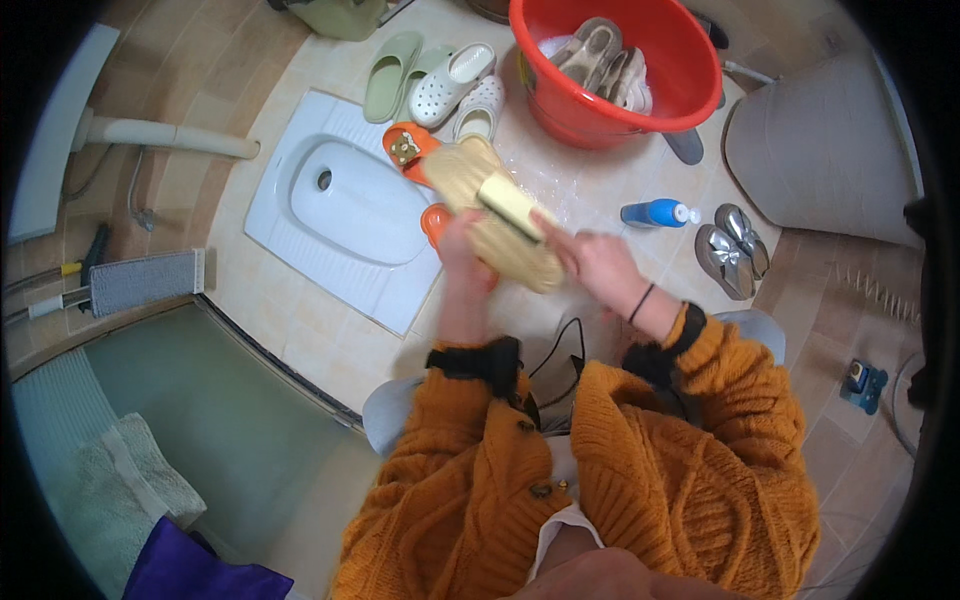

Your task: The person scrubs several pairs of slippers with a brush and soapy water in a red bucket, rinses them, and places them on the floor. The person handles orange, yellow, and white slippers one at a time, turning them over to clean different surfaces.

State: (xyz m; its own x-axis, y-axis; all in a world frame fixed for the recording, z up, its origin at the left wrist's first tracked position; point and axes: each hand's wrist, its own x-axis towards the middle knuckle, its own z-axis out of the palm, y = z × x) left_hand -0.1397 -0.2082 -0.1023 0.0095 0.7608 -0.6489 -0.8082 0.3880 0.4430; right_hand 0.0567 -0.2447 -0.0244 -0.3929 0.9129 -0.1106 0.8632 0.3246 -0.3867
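Observation:
My left hand (459, 244) grips a beige slipper (469, 178) by its near side, over the floor beside the squat toilet. In my right hand (604, 270) is a pale yellow scrubbing brush (511, 199), its dark bristles pressed against the slipper. Both slipper and brush are blurred. Just past the slipper lies an orange slipper with a bear decoration (405, 148). Another orange slipper (435, 221) is partly hidden behind my left hand. White perforated clogs (454, 82) stand beyond them, next to pale green slippers (391, 79).
A red basin (547, 90) holding dirty shoes (600, 64) stands at the back right. The squat toilet (360, 202) is left of my hands. On the right are a blue bottle (654, 213) lying on its side and silver bow shoes (727, 255). Wet floor tiles (544, 184) shine near the basin.

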